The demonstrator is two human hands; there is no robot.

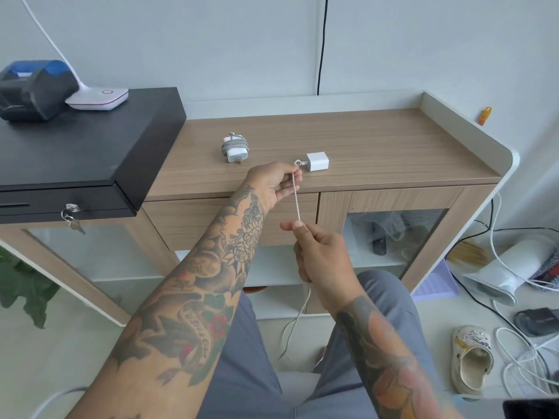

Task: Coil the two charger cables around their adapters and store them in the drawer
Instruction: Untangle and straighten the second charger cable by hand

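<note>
both hands pinch the cable taut at frame centre: left hand by the adapter, right hand lower.

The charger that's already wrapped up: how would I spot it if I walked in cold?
Look at the long wooden cabinet top. Near its left end, beside the black cash drawer, lies the wrapped charger: a white adapter with grey cable coiled round it. The other adapter, to its right, is bare.

A black box with keys is seen beside the wooden cabinet. A white lamp base is set on it. A shoe is left on the floor.
</note>
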